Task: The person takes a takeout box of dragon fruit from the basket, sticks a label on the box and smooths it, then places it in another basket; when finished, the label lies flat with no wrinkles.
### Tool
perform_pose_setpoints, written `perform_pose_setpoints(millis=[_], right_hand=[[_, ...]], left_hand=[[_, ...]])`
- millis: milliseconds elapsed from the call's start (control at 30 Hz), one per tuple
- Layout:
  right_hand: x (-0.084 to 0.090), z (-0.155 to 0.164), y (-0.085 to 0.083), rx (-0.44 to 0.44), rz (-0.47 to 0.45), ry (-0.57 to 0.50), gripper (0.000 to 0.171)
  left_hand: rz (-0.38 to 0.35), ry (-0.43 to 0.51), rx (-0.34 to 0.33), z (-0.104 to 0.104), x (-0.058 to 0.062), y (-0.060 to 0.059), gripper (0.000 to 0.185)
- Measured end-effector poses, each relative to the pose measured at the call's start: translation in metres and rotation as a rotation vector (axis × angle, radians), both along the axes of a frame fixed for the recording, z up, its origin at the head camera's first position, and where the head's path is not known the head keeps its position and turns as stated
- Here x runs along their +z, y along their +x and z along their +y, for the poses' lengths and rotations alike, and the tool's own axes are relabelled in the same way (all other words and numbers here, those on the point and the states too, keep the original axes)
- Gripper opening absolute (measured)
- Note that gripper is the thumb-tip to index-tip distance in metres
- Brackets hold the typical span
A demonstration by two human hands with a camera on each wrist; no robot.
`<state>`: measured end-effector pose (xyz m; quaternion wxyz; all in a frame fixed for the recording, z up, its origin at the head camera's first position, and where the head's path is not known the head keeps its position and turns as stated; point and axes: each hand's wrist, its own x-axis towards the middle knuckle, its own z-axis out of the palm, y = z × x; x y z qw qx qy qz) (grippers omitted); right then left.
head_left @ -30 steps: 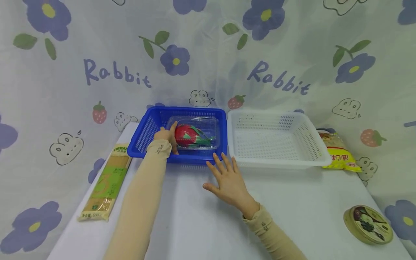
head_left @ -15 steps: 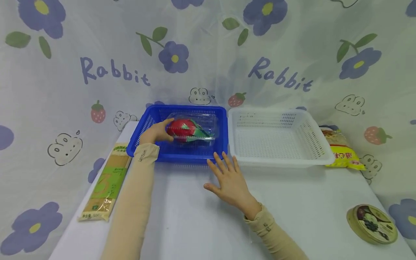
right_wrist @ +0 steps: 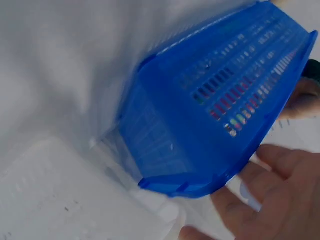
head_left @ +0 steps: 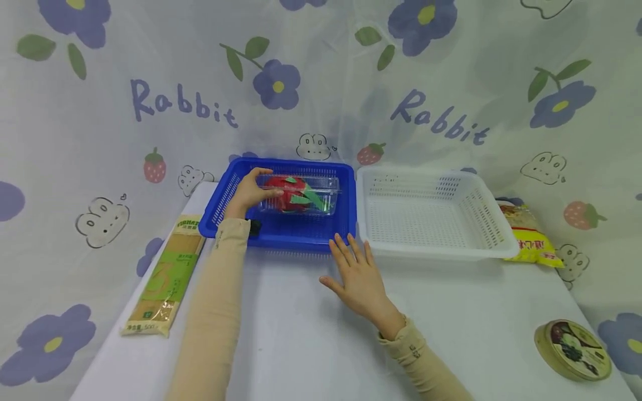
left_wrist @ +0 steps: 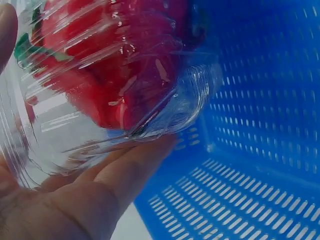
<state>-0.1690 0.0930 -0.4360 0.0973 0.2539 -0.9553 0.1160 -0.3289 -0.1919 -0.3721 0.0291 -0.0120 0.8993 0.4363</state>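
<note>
Clear plastic box w/ red-and-green item, in blue perforated plastic basket, tipped back vs. moment ago; L hand clamped on box's L end, prob. controlling it. R hand: fingers apart, near rim.

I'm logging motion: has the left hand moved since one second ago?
Yes. In the head view, the left hand has shifted up the picture, away from the near rim of the blue basket. Whether it rose, I cannot tell.
</note>
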Motion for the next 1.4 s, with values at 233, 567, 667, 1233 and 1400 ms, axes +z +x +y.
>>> perform_pose_setpoints(millis=[233,567,667,1233,1400], right_hand=[[0.001,-0.015,0.005,-0.126,-0.020,-0.068,0.075],[0.005,-0.024,0.007,-0.158,-0.048,-0.095,0.072],[0.006,-0.024,0.006,-0.159,-0.049,-0.091,0.072],[0.052,0.001,0.015,-0.158,-0.054,-0.655,0.077],[0.070,0.010,0.023,-0.106,0.079,-0.793,0.087]], left_hand=[[0.038,-0.032,0.089,0.012,0.002,0.005,0.067],[0.201,-0.040,0.168,0.015,0.022,0.028,0.060],[0.267,-0.016,0.191,0.016,0.026,0.037,0.060],[0.648,0.224,0.193,0.034,0.037,0.121,0.051],[0.654,0.286,0.146,0.046,0.033,0.150,0.054]])
